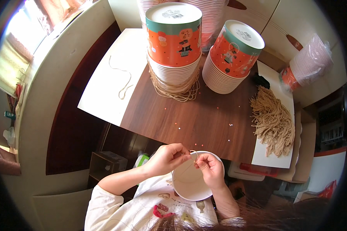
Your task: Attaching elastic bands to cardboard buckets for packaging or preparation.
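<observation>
Head view: a thin tan cord point(196, 154) loops at the far rim of a white paper bucket point(191, 188); our left hand point(169, 158) and right hand point(211, 171) each pinch it, grip pressed together. Beyond, our brown counter point(196, 129) carries two orange-and-green bucket stacks point(173, 42).

A yellowish curtain point(12, 63) hangs far left, cream cabinet doors point(293, 19) upper right.

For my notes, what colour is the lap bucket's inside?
Lap bucket: white inside, best in head view.
</observation>
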Tool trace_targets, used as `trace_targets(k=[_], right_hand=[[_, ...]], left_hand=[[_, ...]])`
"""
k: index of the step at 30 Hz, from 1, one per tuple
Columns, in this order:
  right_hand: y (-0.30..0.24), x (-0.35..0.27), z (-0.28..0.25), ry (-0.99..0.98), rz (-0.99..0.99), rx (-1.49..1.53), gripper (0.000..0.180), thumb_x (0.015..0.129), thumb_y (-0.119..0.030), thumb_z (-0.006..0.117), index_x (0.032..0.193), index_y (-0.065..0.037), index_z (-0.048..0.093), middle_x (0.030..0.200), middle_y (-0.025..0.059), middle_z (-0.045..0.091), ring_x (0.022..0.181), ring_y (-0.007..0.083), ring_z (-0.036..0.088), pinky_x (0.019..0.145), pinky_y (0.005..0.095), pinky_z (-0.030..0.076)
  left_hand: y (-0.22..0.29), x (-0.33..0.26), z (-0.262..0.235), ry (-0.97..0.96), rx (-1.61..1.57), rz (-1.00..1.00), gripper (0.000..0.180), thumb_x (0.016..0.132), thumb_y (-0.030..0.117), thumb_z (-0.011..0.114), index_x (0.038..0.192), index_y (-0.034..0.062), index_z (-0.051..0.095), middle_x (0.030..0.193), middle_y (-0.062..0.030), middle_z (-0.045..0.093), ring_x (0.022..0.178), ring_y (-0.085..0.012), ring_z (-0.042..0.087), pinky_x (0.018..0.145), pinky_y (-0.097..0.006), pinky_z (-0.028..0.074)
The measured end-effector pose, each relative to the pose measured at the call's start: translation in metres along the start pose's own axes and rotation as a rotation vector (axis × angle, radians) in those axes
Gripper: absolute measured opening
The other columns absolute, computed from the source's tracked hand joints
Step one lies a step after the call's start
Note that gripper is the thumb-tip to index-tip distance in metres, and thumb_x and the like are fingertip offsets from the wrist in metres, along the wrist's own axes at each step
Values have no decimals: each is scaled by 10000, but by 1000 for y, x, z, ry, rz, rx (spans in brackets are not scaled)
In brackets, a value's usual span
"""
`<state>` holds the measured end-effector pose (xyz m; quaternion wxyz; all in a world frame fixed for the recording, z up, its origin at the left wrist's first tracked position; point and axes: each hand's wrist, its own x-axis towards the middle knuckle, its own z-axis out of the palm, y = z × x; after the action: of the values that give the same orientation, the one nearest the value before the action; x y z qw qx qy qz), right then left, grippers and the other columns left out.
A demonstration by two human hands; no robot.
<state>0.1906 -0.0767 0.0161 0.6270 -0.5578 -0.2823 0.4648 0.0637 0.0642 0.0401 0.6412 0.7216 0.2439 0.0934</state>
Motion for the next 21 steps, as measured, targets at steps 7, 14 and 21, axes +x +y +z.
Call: trace_targets(k=[7,14,21], right_hand=[[2,-2,2,55,-41,76,103,898,-115,529,846,-30,502,789,0,541,715,62,497,690,198,427],[2,1,6,131,-74,56,96,903,-108,514,839,-41,491,782,3,528,695,68,465,676,196,409],[-17,8,-3,115,-125,-173,129,859,-141,591,829,-24,545,766,19,537,696,84,483,615,218,410]], left_hand=[[-8,-1,1,-29,-70,5,134,853,110,589,852,-22,564,661,-55,576,594,-63,520,533,-232,437],[-15,-3,6,-66,-160,-11,135,875,111,565,841,-19,550,657,-1,543,594,-22,464,510,-203,409],[5,-2,0,-28,147,214,122,812,129,625,827,15,585,745,-80,564,693,-179,581,599,-291,462]])
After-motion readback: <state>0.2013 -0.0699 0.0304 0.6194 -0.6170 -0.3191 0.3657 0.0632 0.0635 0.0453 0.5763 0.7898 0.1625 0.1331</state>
